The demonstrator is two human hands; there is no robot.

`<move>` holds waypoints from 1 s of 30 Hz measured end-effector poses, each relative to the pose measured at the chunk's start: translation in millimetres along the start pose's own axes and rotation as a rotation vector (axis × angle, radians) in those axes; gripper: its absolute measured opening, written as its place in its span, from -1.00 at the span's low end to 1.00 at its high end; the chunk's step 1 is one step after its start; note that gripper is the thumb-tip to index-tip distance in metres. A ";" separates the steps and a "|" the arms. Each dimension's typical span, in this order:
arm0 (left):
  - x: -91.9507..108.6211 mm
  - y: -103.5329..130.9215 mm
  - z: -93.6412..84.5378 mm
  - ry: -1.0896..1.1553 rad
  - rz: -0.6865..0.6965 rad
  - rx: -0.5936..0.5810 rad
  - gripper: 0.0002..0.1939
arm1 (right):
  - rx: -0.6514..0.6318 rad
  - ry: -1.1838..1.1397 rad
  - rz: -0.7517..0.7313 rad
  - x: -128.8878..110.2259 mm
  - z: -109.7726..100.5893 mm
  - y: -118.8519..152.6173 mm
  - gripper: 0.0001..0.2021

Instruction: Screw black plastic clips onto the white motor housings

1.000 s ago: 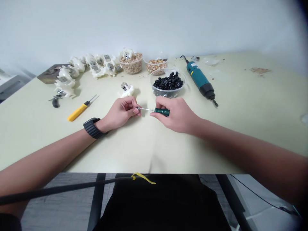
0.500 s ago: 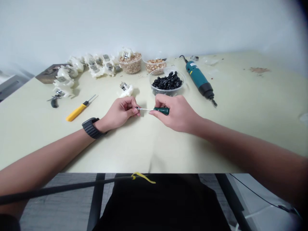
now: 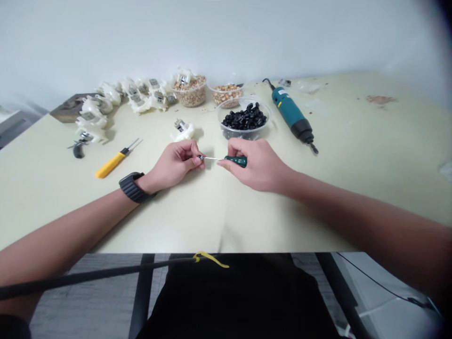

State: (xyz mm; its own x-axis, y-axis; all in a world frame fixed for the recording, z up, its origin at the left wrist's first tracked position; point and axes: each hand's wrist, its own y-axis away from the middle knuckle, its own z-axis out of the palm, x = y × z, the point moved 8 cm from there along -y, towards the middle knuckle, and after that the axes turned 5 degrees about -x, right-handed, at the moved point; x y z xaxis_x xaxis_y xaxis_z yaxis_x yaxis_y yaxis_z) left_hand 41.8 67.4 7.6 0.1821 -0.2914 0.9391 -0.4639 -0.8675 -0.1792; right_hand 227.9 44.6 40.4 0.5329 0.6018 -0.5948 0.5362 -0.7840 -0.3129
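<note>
My right hand [image 3: 259,165] is closed around the green handle of a small screwdriver [image 3: 236,161], whose thin metal shaft points left. Between the thumb and fingers of my left hand [image 3: 178,162] is a small black part [image 3: 200,157], mostly covered by the fingertips. The screwdriver's tip meets this part; how deep it sits I cannot tell. Just beyond my left hand lies a white plastic piece with a metal insert [image 3: 183,130]. Behind my right hand stands a clear bowl of black parts [image 3: 245,120].
A yellow-handled screwdriver [image 3: 112,164] and cutters with a dark grip [image 3: 78,149] lie at left. White plastic assemblies [image 3: 92,123] line the back left. Two tubs of small brown pieces [image 3: 190,94] stand behind. A teal power screwdriver [image 3: 292,115] lies right of the bowl.
The whole view has shifted very slightly. Both hands keep the same hold, with the screwdriver's tip still at the small black part.
</note>
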 end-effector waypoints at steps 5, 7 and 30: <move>-1.0 0.1 -0.4 0.000 -0.012 -0.003 -0.75 | 0.041 -0.015 -0.145 -7.5 -2.7 2.1 -0.66; -0.4 0.1 0.3 0.005 -0.014 -0.006 -0.76 | 0.038 0.004 -0.116 -5.3 -1.3 1.1 -0.69; 0.9 -0.1 1.0 0.002 -0.012 0.001 -0.67 | -0.059 0.051 0.028 1.8 5.9 1.7 -0.68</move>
State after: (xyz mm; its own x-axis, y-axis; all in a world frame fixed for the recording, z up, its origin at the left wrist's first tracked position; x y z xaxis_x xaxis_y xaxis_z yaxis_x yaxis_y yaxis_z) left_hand 42.9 66.8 8.2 0.1858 -0.2799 0.9419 -0.4605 -0.8716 -0.1682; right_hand 225.9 43.5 34.4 0.5800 0.5882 -0.5635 0.5577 -0.7910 -0.2516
